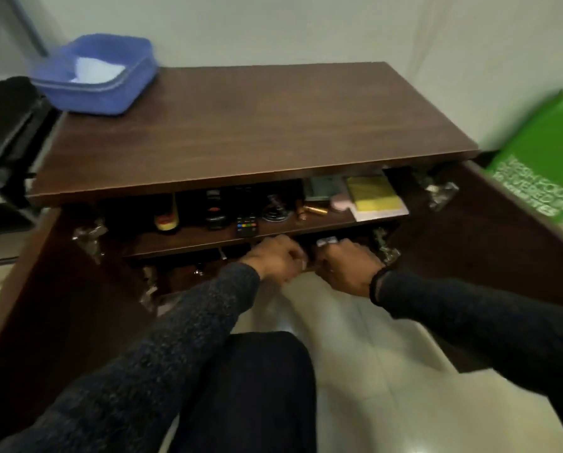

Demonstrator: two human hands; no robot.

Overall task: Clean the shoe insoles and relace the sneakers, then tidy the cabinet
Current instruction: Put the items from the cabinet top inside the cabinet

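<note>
Low brown cabinet against a pale wall, both doors swung wide: left door, right door. Pale tiled floor in front; a dark-trousered knee at centre bottom. Blue tub sits on the cabinet top at its left rear corner, something white inside. Green bag with white lettering stands on the floor right of the cabinet. Upper shelf holds, right to left: yellow pad, a gold-coloured tube, remote control, dark bottles, a red-and-yellow-capped container. Both arms in dark sleeves reach under that shelf. Left hand has its fingers curled; right hand, a dark band at the wrist, is knuckles-up with fingers tucked inward. Blurred and shadowed: cannot tell what either holds. No sneakers or insoles identifiable.
</note>
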